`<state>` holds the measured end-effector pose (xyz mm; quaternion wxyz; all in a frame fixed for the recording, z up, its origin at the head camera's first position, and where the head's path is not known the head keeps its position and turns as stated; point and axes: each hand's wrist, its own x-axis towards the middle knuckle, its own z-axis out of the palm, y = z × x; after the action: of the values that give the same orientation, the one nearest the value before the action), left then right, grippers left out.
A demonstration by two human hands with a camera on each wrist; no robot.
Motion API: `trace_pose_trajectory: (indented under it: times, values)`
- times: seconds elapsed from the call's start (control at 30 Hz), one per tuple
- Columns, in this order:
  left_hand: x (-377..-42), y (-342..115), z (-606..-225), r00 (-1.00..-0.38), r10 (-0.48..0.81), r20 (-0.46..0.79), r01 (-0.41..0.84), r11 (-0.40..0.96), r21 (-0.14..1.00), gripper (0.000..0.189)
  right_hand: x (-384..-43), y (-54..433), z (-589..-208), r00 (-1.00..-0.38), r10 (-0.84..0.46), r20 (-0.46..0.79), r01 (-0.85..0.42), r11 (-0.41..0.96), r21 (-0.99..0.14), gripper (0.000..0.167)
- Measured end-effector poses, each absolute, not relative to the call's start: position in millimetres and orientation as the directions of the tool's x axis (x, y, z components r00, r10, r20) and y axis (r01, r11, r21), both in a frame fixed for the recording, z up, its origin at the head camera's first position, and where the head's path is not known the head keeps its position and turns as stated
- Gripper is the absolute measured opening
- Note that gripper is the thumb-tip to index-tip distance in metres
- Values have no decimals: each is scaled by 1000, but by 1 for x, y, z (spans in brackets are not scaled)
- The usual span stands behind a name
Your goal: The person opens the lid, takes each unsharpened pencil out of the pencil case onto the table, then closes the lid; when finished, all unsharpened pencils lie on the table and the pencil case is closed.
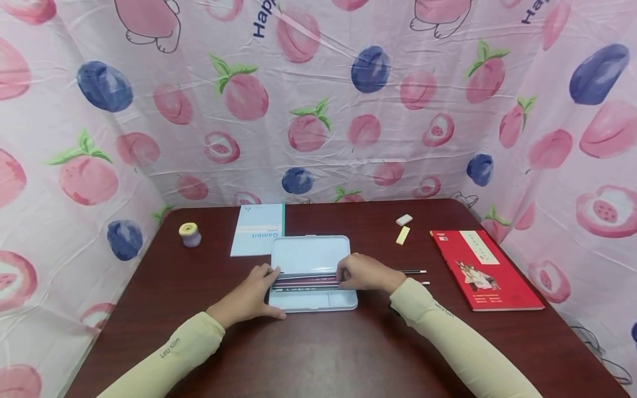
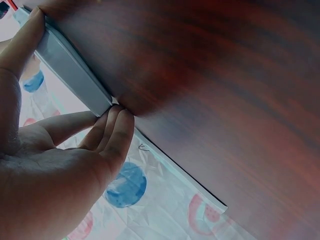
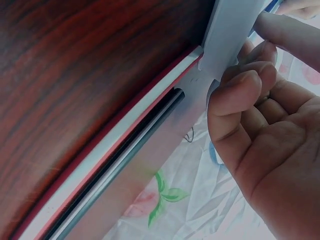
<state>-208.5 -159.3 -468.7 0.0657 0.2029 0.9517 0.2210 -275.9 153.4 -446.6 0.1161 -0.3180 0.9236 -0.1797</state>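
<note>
An open pale-blue pencil case (image 1: 318,301) lies with its lid laid back. Several pencils (image 1: 306,281) lie across its tray. My left hand (image 1: 251,293) grips the case's left end, thumb at the near corner and the other fingers along the side; the left wrist view shows that hand (image 2: 65,160) against the case wall (image 2: 75,75). At the right end of the pencils, my right hand (image 1: 365,272) bends over and pinches at a pencil, its fingertips partly hidden. In the right wrist view this hand's (image 3: 275,135) other fingers curl beside the case wall (image 3: 227,37).
Two pencils (image 1: 415,271) lie partly hidden right of the case. A red book (image 1: 490,271) is farther right. A white eraser (image 1: 404,220) and a yellow block (image 1: 403,235) lie behind. Back left are a notebook (image 1: 256,221) and a small yellow-topped container (image 1: 190,235).
</note>
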Motion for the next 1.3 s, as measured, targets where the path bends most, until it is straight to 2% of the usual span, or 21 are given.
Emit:
trace_pose_trajectory:
  times: [0.93, 1.13, 1.3]
  values:
    - [-208, -159, -467, -911, 411, -37, 350, 816, 460, 113, -277, 158, -450, -731, -675, -102, -582, 694, -422, 3]
    - [-209, -160, -469, -911, 411, -39, 348, 816, 461, 114, -277, 159, -451, -727, -681, -88, -586, 682, -437, 12]
    - [-208, -161, -469, -910, 414, -35, 353, 813, 463, 113, -277, 160, -453, -735, -675, -71, -584, 682, -440, 12]
